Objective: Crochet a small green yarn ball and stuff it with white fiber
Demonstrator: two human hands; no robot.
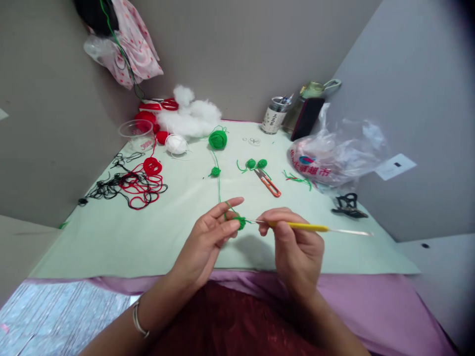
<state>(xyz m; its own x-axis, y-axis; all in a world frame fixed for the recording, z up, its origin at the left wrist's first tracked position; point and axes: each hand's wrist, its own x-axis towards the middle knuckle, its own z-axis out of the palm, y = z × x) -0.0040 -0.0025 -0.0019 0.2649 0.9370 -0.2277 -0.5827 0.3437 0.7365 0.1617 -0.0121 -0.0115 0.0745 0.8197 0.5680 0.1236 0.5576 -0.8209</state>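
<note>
My left hand (211, 232) pinches a small green crochet piece (241, 223) between thumb and fingers. Green yarn (219, 190) passes over its raised index finger and runs back toward a green yarn ball (217, 139). My right hand (293, 242) grips a crochet hook (308, 227) by its yellow handle. The hook's thin metal tip points left and meets the green piece, with a loop of yarn near it. Beyond the hands lie a small green crocheted bit (215, 171), two green crocheted balls (257, 163) and orange thread snips (269, 184).
On the left are tangled black and red yarn (143, 185), a clear plastic cup (136, 133), a white yarn ball (176, 144) and white stuffing (193, 118). At right stand a pen holder (274, 116), a phone (308, 118), a plastic bag (334, 153) and a black hair clip (349, 206).
</note>
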